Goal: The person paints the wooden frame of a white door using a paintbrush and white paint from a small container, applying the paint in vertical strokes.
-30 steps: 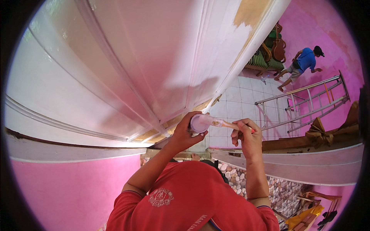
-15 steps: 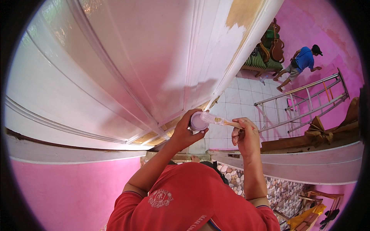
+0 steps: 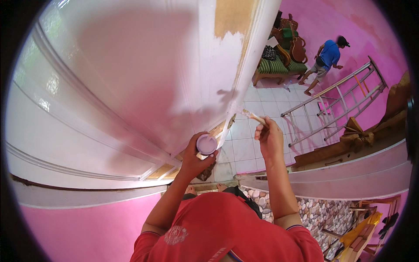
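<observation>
My left hand [image 3: 194,160] is wrapped round a small tub of pale lilac paint [image 3: 207,144], its round opening facing up. In my right hand [image 3: 269,134] the handle of a paintbrush [image 3: 254,116] is pinched between the fingers. The brush's head points left and lies close to the edge of a tall door [image 3: 192,65], though I cannot tell whether the bristles touch it. Most of the door is coated whitish pink. A tan uncoated patch [image 3: 231,17] with a ragged lower border shows near its upper edge.
Beyond the door, a metal ladder [image 3: 314,111] leans over white floor tiles [image 3: 262,102]. A person in a blue shirt [image 3: 329,54] stands by the pink wall. Guitars [image 3: 298,49] rest on a green striped bench [image 3: 273,66]. Brown wrapping [image 3: 360,133] lies at right.
The paintbrush has left the tub, where its bristles were at the rim, and moved up toward the door's edge. My left hand holds the tub lower and farther left. The view has shifted.
</observation>
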### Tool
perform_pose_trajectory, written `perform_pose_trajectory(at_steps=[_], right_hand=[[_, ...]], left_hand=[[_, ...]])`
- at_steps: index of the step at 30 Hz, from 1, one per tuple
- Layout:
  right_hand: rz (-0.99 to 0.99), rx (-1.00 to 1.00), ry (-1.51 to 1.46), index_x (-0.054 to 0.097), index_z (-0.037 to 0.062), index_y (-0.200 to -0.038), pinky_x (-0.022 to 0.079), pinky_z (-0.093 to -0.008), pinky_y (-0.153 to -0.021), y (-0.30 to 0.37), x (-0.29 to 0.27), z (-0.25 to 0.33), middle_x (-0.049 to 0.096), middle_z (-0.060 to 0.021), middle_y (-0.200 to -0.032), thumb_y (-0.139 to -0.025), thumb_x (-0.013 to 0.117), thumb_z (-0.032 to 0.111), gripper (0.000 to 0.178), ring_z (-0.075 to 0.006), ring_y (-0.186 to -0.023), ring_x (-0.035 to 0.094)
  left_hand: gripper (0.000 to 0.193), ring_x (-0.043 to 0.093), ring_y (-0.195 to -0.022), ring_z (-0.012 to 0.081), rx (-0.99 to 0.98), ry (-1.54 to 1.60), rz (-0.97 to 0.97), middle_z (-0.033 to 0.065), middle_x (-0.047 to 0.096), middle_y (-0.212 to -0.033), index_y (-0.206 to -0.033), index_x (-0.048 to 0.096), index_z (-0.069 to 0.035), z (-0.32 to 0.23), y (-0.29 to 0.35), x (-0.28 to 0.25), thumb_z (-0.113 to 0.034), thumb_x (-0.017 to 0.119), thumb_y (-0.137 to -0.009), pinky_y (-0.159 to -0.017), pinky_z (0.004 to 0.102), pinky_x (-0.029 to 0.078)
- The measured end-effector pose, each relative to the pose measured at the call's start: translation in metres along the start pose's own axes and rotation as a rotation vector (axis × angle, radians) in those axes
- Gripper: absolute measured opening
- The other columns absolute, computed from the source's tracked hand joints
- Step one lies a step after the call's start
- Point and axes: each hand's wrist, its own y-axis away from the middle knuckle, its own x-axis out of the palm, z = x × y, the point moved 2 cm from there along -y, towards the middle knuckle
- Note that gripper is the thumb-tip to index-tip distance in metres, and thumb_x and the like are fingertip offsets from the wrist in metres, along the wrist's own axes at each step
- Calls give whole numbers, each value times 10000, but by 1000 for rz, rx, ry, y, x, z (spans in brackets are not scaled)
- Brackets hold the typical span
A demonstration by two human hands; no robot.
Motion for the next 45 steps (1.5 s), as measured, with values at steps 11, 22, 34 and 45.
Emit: perform_pose_trajectory(at_steps=[11, 22, 34, 45], right_hand=[[-141, -232, 247, 621, -65, -982, 536, -300, -440, -108, 8, -20, 664, -145, -717, -992, 573, 179, 249, -181, -498, 634], [-5, -430, 273, 607, -53, -967, 537, -292, -466, -106, 73, 45, 666, -121, -705, -1018, 539, 205, 272, -166, -510, 637], [-119, -342, 515, 611, -38, -892, 520, -283, -467, -111, 44, 10, 663, -109, -685, -972, 544, 189, 249, -145, -511, 636], [-131, -380, 554, 613, -39, -883, 503, -287, -452, -96, 35, 9, 663, -111, -663, -994, 549, 207, 278, -147, -509, 641]], left_hand=[[679, 598, -1166, 196, -100, 38, -67, 104, 575, -1276, -1373, 490, -38, 15, 37, -19, -44, 831, -786, -975, 345, 523], [666, 598, -1175, 198, -155, -5, -90, 115, 621, -1278, -1384, 461, -48, 14, 58, -25, -5, 789, -805, -1020, 363, 490], [674, 590, -1177, 207, -166, -7, -92, 107, 607, -1267, -1384, 471, -48, 13, 63, -30, 0, 793, -794, -1022, 376, 490], [670, 596, -1155, 202, -148, -6, -86, 109, 595, -1272, -1391, 465, -33, 13, 71, -34, 8, 784, -803, -1009, 370, 496]])
